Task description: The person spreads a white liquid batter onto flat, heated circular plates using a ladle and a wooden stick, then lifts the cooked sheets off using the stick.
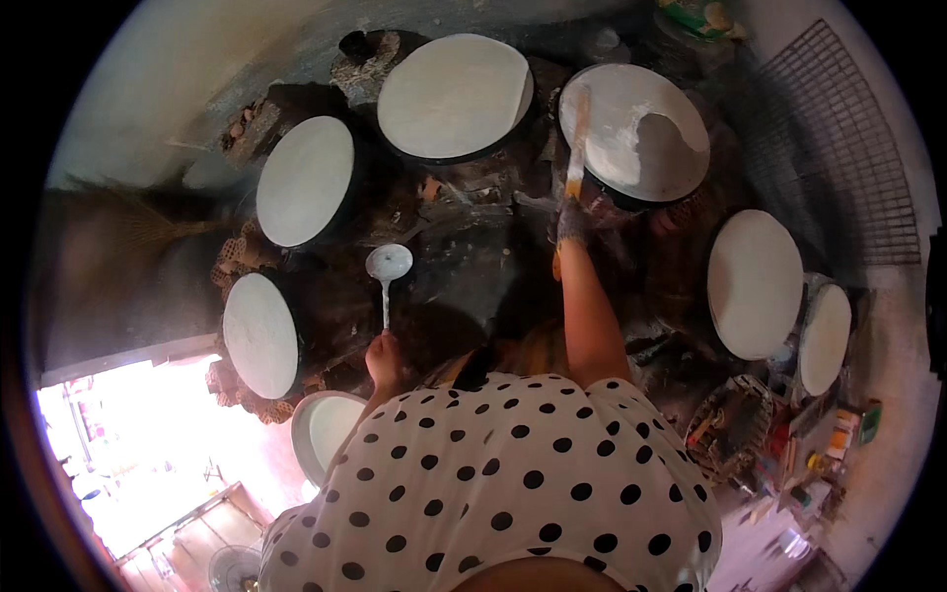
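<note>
My left hand (pixel 384 360) grips the handle of a ladle (pixel 389 263) whose whitish bowl points away from me. My right hand (pixel 570 223), in a dark and yellow work glove, holds a flat wooden stick (pixel 579 137) coated white at its far part. That stick reaches over the left side of a round pan (pixel 672 157), where a white layer covers part of a greyish surface. Left of it stands another round pan with a white top (pixel 453 96), a lifted or folded edge showing at its right side. What the white material is, I cannot tell.
More white-topped round vessels stand at left (pixel 305 181), lower left (pixel 260 337) and right (pixel 755 285). A basin (pixel 305 436) of white liquid is beside my left arm. A wicker basket (pixel 729 425) sits at lower right; a wire grid (pixel 836 148) leans on the wall.
</note>
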